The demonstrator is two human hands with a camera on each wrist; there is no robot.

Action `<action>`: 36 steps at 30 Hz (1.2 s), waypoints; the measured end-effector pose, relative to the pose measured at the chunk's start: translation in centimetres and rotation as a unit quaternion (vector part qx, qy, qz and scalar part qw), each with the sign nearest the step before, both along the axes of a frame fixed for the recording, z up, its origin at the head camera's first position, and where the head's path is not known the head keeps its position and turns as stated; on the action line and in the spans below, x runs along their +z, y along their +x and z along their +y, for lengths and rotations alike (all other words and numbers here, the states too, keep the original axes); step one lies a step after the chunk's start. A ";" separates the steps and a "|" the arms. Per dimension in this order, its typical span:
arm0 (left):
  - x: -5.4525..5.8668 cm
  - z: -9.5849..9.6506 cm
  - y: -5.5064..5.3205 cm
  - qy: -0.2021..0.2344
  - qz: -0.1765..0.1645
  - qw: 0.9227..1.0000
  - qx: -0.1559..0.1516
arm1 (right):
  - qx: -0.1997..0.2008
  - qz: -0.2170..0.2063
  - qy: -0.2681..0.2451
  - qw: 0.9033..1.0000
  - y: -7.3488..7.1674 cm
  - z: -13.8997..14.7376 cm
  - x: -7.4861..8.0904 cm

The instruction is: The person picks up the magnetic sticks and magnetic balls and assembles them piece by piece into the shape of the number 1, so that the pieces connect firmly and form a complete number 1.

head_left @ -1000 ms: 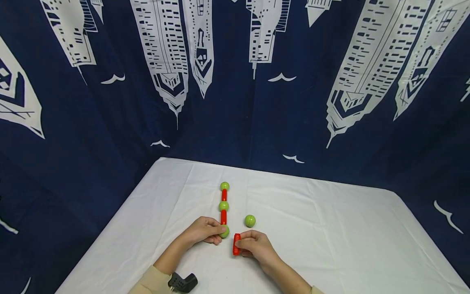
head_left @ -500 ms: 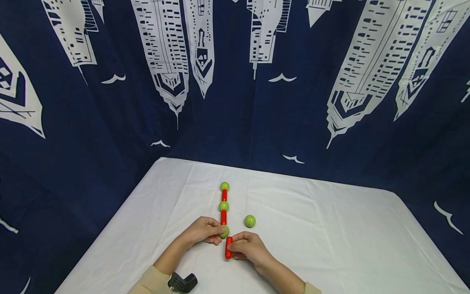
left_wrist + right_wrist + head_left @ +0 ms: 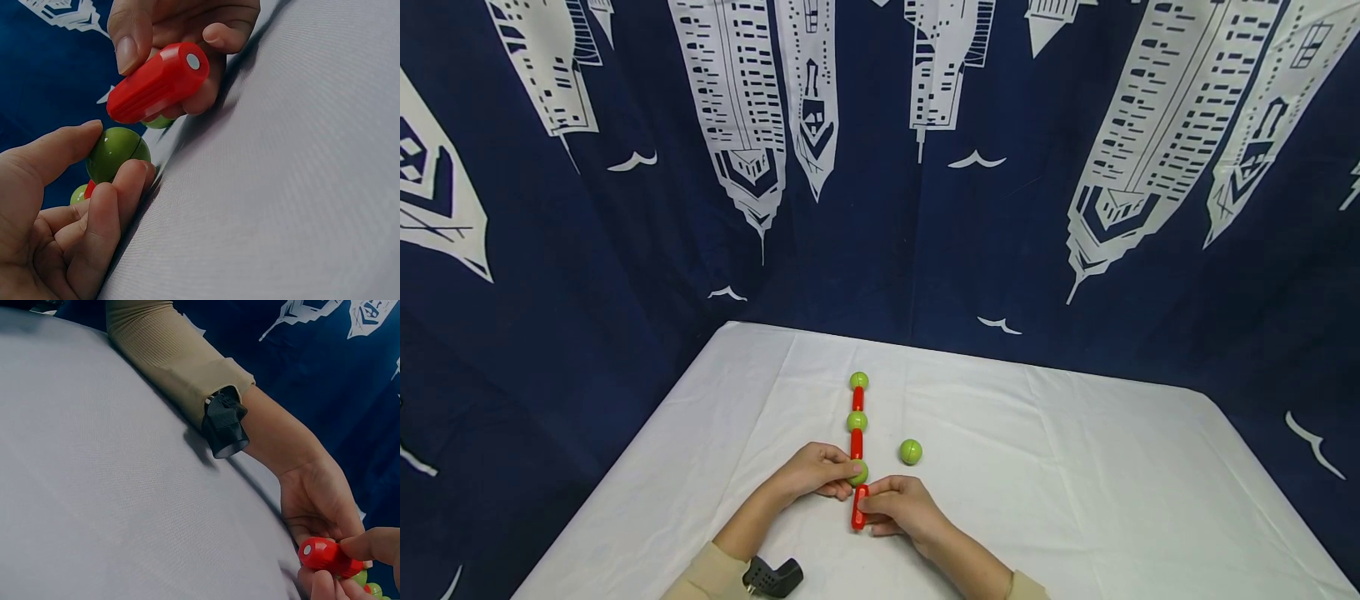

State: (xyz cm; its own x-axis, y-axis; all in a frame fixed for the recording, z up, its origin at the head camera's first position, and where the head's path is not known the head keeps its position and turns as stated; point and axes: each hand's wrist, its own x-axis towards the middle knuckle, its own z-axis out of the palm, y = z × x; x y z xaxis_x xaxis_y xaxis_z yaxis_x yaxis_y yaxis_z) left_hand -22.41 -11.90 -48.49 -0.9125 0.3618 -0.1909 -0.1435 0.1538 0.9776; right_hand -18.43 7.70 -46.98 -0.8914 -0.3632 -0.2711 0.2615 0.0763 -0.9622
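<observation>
A straight chain of green balls and red rods lies on the table, with a far ball [image 3: 859,380], a middle ball [image 3: 857,421] and red rods [image 3: 857,444] between them. My left hand [image 3: 816,472] pinches the nearest green ball [image 3: 115,153] of that chain between thumb and fingers. In my right hand [image 3: 904,510] a separate red rod [image 3: 860,508] is pinched, one end pointing at that ball. A pale disc shows in the rod's other end in the left wrist view. The rod's end is close to the ball; whether they touch I cannot tell.
A loose green ball [image 3: 911,452] sits right of the chain. The white cloth-covered table [image 3: 1075,467] ends at a dark blue curtain [image 3: 880,250] with white building prints. A black wrist device [image 3: 225,425] sticks out at the left sleeve.
My right hand has moved left and slightly toward me, bringing the red rod from beside the chain into line below the nearest ball. The left hand has stayed put.
</observation>
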 end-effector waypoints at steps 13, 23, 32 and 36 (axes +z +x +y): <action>0.2 0.1 0.1 -0.001 0.001 1.000 0.001 | -0.002 -0.004 0.007 1.000 -0.3 -0.3 -0.3; 0.2 0.1 0.1 -0.004 0.002 1.000 0.002 | -0.011 -0.009 0.007 1.000 -0.4 -0.5 -0.1; 0.1 0.1 0.1 -0.004 0.002 1.000 0.003 | -0.023 -0.002 0.019 1.000 -0.2 -0.6 -0.3; 0.0 0.1 0.1 -0.004 0.001 1.000 0.003 | -0.025 0.005 0.028 0.999 -0.1 -0.6 -0.3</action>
State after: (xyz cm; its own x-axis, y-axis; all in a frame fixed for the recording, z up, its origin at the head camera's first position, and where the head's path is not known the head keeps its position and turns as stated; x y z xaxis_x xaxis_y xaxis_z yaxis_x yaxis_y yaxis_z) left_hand -22.33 -11.85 -48.47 -0.9155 0.3538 -0.1918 -0.1422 0.1614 0.9766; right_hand -18.56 7.11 -47.31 -0.9106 -0.3026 -0.2816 0.2574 0.1181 -0.9591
